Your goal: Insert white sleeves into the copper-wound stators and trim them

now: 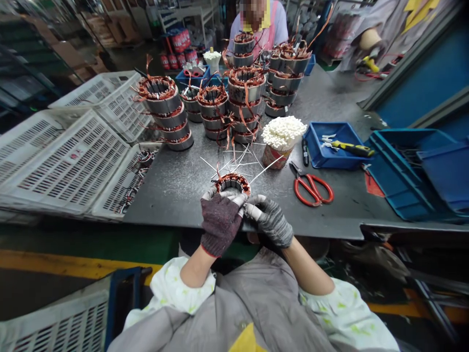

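A motor stator [233, 183] with a ring of copper windings stands at the near edge of the dark table. My left hand [222, 215], in a dark maroon glove with white fingertips, is closed on the near left side of it. My right hand [273, 219], in a grey glove, has thumb and fingers pinched together at its near right side; anything between them is too small to make out. A thin white strip [269, 168] slants up to the right from the stator. Several loose white strips [238, 159] lie just behind it.
Stacked stators [168, 115] stand along the back. Right of centre are a cup [275, 157] of white strips, red-handled scissors [312, 189] and a blue tray [331, 164] with cutters. White crates [69, 156] flank the left; blue bins [395, 190], the right. Another person [271, 29] sits opposite.
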